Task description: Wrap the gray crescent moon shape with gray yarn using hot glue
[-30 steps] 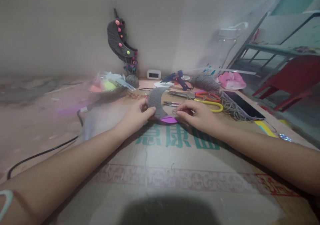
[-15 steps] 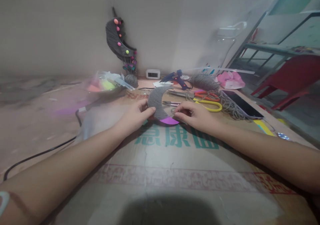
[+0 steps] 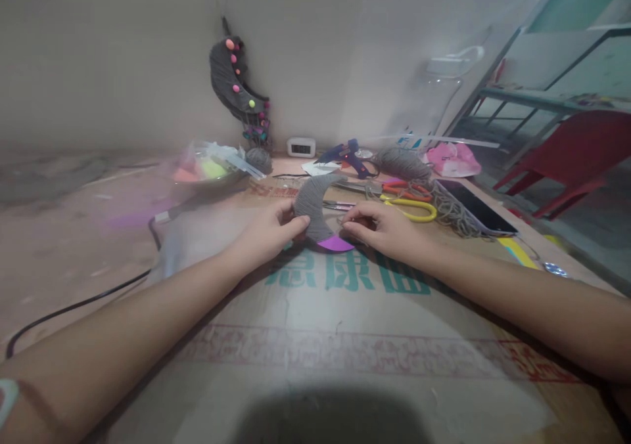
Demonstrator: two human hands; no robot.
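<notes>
Grasping the crescent [image 3: 310, 201] at its left edge, the left hand [image 3: 269, 234] holds it over the surface [image 3: 315, 381]; grey yarn covers all but its purple near end [image 3: 336, 243]. The right hand [image 3: 389, 230] pinches a yarn strand [image 3: 340, 221].

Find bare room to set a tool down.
Cardboard between the forearms, nearer than the green print. Crowded: beyond and right of the crescent, with glue gun, scissors, yarn, phone. Far left: too blurred to judge.
</notes>
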